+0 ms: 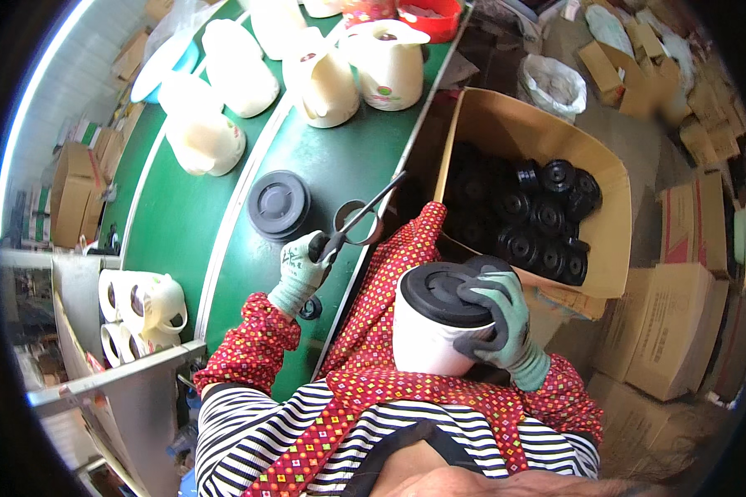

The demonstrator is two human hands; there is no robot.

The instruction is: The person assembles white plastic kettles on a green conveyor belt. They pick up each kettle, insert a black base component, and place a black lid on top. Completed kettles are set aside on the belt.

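Observation:
My left hand [305, 267], in a grey-green glove with dark fingers, is closed on a dark tool [379, 197] with a long straight bar. A round black ring [340, 217] lies along the bar; whether it is part of the tool I cannot tell. Against my lap stands a white jug-like body [429, 341], its top covered by a black ridged round cap [444, 291]. My gloved right hand [506, 319] grips this body and cap from the right side. On the green table, just beyond my left hand, lies a black round cap [279, 205].
Several cream jugs [319, 87] stand on the green table [215, 211], with a red basin [433, 18] at the far end. A cardboard box [609, 199] of black round parts [518, 207] stands to the right. White jug bodies [145, 302] are stacked at the left.

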